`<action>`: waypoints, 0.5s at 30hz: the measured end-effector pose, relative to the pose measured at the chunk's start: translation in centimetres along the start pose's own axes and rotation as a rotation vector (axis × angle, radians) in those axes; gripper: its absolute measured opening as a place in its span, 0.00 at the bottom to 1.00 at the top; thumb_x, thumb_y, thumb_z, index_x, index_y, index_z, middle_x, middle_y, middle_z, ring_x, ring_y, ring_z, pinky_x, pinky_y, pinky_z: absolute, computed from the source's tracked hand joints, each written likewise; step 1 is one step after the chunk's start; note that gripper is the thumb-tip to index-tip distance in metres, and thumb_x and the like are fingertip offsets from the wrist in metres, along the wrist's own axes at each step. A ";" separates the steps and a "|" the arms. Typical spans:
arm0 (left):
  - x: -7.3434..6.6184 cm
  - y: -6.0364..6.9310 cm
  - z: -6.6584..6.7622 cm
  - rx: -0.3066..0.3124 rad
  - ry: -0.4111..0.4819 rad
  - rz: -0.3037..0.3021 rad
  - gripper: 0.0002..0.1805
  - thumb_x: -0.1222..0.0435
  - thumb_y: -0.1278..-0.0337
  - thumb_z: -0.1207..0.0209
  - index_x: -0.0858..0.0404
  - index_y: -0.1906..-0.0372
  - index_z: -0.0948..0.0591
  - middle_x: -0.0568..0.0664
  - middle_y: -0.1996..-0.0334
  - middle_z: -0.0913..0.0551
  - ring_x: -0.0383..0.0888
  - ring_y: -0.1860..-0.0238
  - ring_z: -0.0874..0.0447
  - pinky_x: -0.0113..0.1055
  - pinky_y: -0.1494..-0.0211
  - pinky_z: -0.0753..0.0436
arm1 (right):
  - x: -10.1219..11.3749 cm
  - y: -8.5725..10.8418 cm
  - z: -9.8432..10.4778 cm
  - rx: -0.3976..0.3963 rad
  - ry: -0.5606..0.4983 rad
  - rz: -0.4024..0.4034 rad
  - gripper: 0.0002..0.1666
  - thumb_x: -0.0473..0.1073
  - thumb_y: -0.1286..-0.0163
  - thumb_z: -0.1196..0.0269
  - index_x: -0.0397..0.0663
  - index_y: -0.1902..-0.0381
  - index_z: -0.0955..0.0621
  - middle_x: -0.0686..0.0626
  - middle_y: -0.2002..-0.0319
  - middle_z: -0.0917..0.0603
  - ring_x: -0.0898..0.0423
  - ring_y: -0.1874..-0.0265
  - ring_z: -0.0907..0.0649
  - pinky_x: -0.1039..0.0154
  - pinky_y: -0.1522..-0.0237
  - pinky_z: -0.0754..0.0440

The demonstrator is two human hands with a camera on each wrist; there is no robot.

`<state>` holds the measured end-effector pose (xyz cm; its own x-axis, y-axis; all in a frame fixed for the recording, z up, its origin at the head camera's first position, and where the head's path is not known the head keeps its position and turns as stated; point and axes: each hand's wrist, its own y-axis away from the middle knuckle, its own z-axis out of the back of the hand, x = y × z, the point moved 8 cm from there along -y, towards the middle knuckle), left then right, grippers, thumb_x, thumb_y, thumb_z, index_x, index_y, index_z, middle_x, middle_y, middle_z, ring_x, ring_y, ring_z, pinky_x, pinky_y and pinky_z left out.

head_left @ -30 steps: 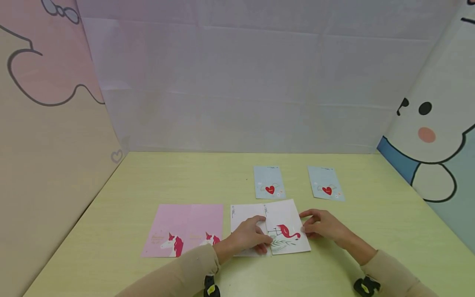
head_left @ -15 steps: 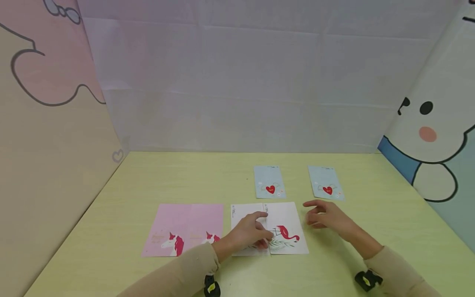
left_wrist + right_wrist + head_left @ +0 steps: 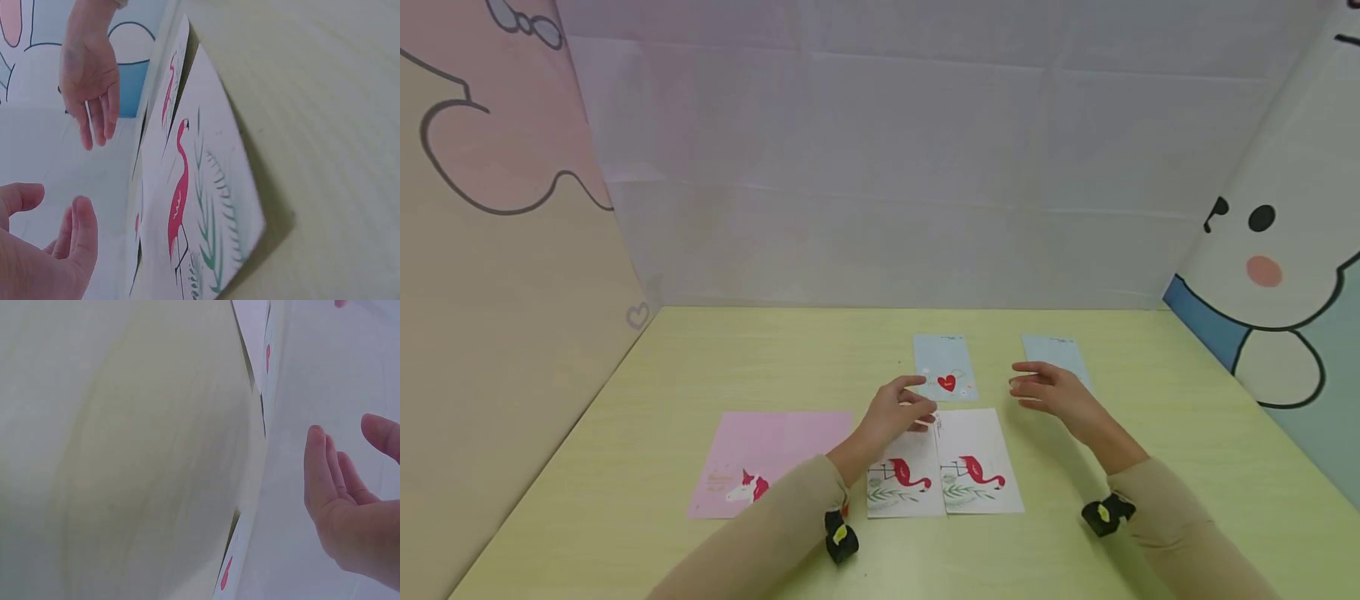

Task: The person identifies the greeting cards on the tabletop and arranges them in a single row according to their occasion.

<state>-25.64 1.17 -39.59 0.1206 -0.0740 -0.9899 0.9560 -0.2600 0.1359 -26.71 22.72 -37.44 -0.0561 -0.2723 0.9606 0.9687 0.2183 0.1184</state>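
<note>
Two white flamingo cards lie side by side on the table: the left flamingo card [image 3: 907,487] and the right flamingo card [image 3: 979,462]. Above the top of the left one hovers my left hand [image 3: 891,419], its fingers extended and holding nothing. My right hand [image 3: 1063,402] is raised over the near part of the right blue heart card [image 3: 1054,350] and covers its heart. The left blue heart card [image 3: 946,368] lies just beyond my left fingertips. In both wrist views the fingers are relaxed, with air between thumb and fingers.
Left of the flamingo cards lies a pink unicorn sheet [image 3: 775,442], partly covered by my left sleeve [image 3: 760,533]. A pale curtain [image 3: 880,183] hangs along the table's far edge. Cartoon-printed panels [image 3: 512,275] flank the table [image 3: 700,358].
The right flamingo card was straightened and let go. My left hand has lifted off the flamingo cards and moved away from me. My right hand has moved forward to the right blue card.
</note>
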 end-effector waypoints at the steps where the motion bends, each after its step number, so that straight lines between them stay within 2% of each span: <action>1: 0.0 -0.3 0.2 -0.019 0.017 0.003 0.26 0.70 0.48 0.43 0.69 0.42 0.34 0.54 0.65 0.23 0.49 0.65 0.20 0.36 0.64 0.20 | -0.2 -0.3 0.0 0.002 -0.018 -0.003 0.31 0.38 0.35 0.46 0.26 0.40 0.43 0.28 0.45 0.37 0.47 0.50 0.27 0.59 0.52 0.28; 6: -0.3 -1.7 0.8 -0.088 0.048 0.016 0.25 0.67 0.47 0.43 0.67 0.42 0.33 0.57 0.52 0.28 0.50 0.54 0.26 0.39 0.53 0.25 | -0.8 -1.7 -0.4 0.030 -0.090 -0.016 0.34 0.38 0.34 0.48 0.28 0.37 0.48 0.28 0.41 0.43 0.39 0.43 0.38 0.56 0.46 0.33; 9: -0.2 -2.3 1.0 -0.109 0.036 0.028 0.27 0.64 0.47 0.43 0.65 0.41 0.34 0.58 0.45 0.33 0.51 0.50 0.30 0.41 0.48 0.29 | -0.9 -2.3 -0.7 0.043 -0.121 -0.027 0.35 0.38 0.33 0.49 0.28 0.36 0.50 0.28 0.39 0.46 0.39 0.41 0.42 0.53 0.44 0.36; 15: 0.7 -3.1 1.3 -0.152 -0.012 0.106 0.31 0.60 0.47 0.43 0.63 0.38 0.38 0.57 0.39 0.40 0.56 0.41 0.40 0.48 0.42 0.38 | -1.4 -3.3 -1.3 0.045 -0.206 -0.106 0.36 0.38 0.33 0.51 0.31 0.35 0.54 0.30 0.38 0.49 0.40 0.39 0.44 0.50 0.43 0.39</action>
<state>-28.90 0.71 -40.68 0.2208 -0.1048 -0.9697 0.9676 -0.1014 0.2313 -29.56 21.18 -39.51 -0.2098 -0.1000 0.9726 0.9432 0.2413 0.2283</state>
